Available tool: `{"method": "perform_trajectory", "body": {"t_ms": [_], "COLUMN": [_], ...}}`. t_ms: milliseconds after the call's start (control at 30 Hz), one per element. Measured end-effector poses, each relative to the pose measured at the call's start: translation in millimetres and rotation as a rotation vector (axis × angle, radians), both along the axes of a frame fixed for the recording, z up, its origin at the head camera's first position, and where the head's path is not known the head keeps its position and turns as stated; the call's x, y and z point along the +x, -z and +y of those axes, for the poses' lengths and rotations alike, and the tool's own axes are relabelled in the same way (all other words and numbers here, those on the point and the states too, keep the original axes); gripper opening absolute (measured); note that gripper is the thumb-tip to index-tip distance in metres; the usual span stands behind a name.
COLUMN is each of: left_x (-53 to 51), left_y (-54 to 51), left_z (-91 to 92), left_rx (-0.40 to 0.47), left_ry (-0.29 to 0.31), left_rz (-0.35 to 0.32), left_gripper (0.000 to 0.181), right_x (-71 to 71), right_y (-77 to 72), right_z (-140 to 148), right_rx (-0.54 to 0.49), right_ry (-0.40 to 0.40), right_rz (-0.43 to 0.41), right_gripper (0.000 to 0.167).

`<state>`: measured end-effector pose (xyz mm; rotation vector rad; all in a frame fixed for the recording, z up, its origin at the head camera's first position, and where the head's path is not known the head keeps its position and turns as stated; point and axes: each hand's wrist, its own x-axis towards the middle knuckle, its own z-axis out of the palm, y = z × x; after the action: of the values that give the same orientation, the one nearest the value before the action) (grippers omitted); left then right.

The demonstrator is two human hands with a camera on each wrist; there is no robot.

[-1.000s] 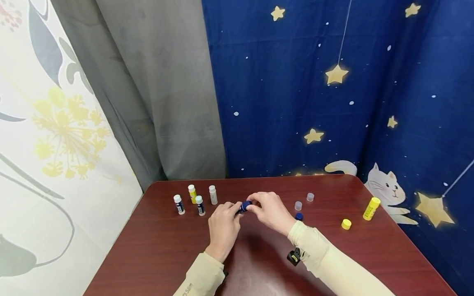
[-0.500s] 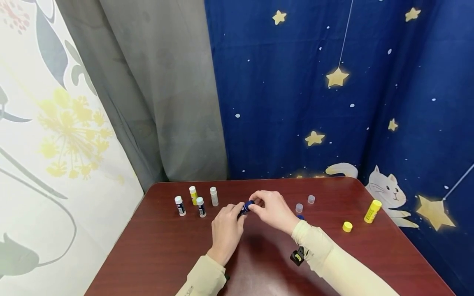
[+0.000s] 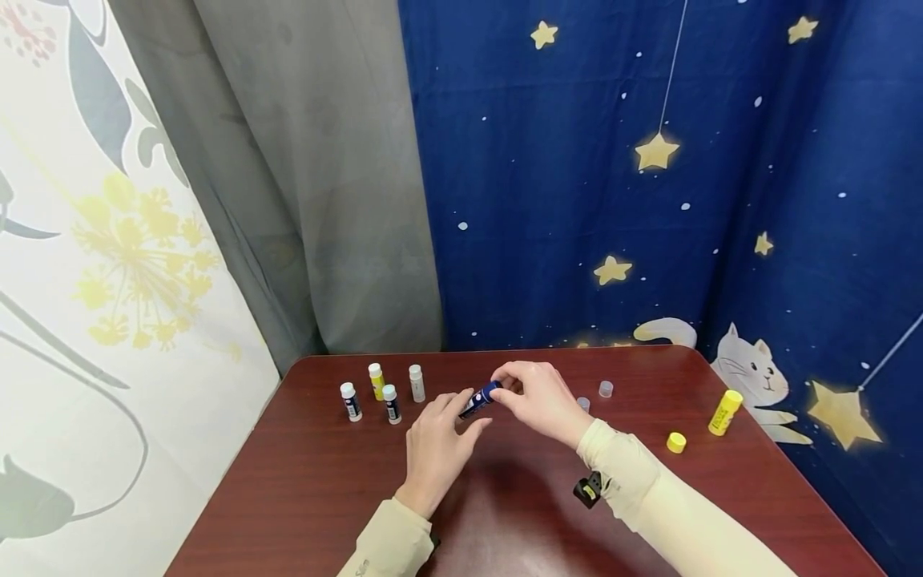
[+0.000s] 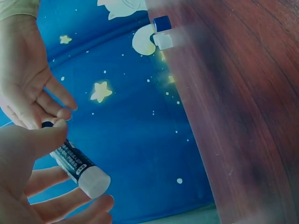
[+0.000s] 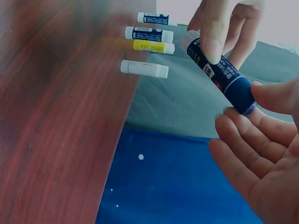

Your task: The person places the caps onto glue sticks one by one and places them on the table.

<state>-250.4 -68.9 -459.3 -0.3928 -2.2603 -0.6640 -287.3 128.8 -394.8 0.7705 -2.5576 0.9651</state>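
A dark blue glue stick (image 3: pixel 477 401) is tilted between the hands over the table. My right hand (image 3: pixel 537 401) pinches its blue-capped end; the right wrist view shows the thumb on the blue cap (image 5: pixel 240 93) and the other fingers behind or below. My left hand (image 3: pixel 435 449) is around the other end with thumb and fingers spread; in the left wrist view its fingers (image 4: pixel 60 205) are extended beside the stick's white end (image 4: pixel 95 182). Whether the left thumb touches the stick is hard to tell.
Several small sticks stand at back left: two dark blue (image 3: pixel 351 403) (image 3: pixel 392 405), one yellow (image 3: pixel 377 383), one white (image 3: pixel 417 385). At right are clear caps (image 3: pixel 606 389), a yellow cap (image 3: pixel 675 442) and a yellow stick (image 3: pixel 724 413). Curtains hang behind the table (image 3: pixel 346 497).
My left thumb and fingers have spread apart, showing more of the stick. The right hand has shifted slightly right with the capped end, and its forearm now hides the loose blue cap.
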Motion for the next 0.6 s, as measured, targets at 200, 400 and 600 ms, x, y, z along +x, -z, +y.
{"method": "perform_trajectory", "body": {"t_ms": [200,400,600], "left_x": [-0.6,-3.1,-8.9], "left_y": [-0.5,-2.2,-6.6], "left_z": [-0.5,-5.9,-16.9], "left_rx": [0.029,0.075,0.138], "left_ry": [0.009,-0.023,-0.088], "left_rz": [0.032,-0.014,0.010], "left_gripper": [0.051,0.047,0.035], "right_x": [-0.8,-2.4,-2.9], "right_y": [-3.7,-5.3,-10.1], "right_z": [6.6,15.9,25.4], "right_rx": [0.034,0.042,0.064], "right_ry": [0.019,0.025,0.060], "right_rz": [0.037,0.041,0.059], "right_gripper": [0.012,0.012,0.012]}}
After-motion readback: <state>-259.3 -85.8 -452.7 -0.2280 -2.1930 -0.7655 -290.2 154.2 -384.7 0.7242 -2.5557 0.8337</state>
